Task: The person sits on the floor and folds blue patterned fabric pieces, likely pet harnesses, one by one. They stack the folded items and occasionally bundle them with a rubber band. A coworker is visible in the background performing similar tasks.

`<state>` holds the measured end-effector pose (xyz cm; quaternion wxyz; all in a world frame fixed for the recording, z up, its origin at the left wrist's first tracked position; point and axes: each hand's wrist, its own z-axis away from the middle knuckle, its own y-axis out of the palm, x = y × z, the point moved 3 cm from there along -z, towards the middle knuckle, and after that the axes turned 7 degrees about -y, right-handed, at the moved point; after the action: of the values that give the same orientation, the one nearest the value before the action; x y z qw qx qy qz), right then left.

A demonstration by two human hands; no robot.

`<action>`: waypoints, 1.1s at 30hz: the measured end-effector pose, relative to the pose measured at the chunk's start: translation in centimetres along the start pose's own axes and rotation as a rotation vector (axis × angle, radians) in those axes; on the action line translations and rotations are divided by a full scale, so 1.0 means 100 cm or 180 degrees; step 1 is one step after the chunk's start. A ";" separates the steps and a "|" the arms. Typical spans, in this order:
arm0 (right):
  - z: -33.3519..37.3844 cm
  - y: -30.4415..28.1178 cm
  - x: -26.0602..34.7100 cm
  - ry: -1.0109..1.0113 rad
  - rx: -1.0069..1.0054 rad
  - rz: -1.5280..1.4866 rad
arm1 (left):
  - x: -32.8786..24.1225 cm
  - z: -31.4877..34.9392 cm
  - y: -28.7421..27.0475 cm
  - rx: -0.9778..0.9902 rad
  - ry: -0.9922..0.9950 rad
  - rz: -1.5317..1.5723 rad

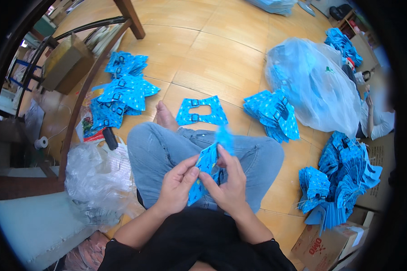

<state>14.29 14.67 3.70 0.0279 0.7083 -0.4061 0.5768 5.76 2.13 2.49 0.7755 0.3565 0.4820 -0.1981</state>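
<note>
- Far left, I see stacked blue pieces (126, 92) on the tiled floor (221, 49).
- Left hand (178, 185): I'd pinch lightly, to avoid creases; its thumb and fingers grasp the left edge, forearm slanting in from lower left.
- The patterned blue piece (207, 158) is tilted between both hands, above the jeans (260, 156).
- Right hand (228, 180): I'd match the left's tension; thumb low, forefinger raised, its fingers grasp the right side.
</note>
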 end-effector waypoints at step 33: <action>0.004 -0.048 -0.063 0.0523 -0.0490 -0.1152 | -0.013 -0.023 -0.059 -0.0699 0.0603 -0.0550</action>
<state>17.48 21.04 0.33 0.2181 0.7160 -0.3114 0.5855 -0.08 -0.10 0.89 0.7409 0.2439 0.6006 -0.1757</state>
